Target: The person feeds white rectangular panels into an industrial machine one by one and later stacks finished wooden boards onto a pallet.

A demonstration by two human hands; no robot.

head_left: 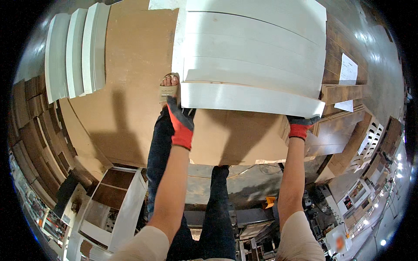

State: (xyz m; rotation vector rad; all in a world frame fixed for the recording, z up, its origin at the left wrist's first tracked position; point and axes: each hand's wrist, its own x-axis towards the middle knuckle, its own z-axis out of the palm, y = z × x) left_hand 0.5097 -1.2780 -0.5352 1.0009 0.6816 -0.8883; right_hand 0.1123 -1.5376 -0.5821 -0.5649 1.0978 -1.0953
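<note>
A long white board (252, 97) lies crosswise at the near side of a stack of white boards (252, 45), its front face tilted toward me. My left hand (180, 124), in a red and black glove, is closed on the board's left end, fingers tucked at its lower edge. At the right end my right hand (301, 124), gloved the same way, grips the lower edge, its fingers partly hidden beneath the board. Brown cardboard (143, 52) spreads under and beside the stack. My sandaled foot (169, 85) rests on it by the stack's left side.
Several white angled panels (76, 54) lie at the far left. Brown wood planks (342, 93) with paper sheets (348, 69) are stacked at the right. More brown boards (41, 130) lie along the left. A white frame (124, 209) stands at the lower left.
</note>
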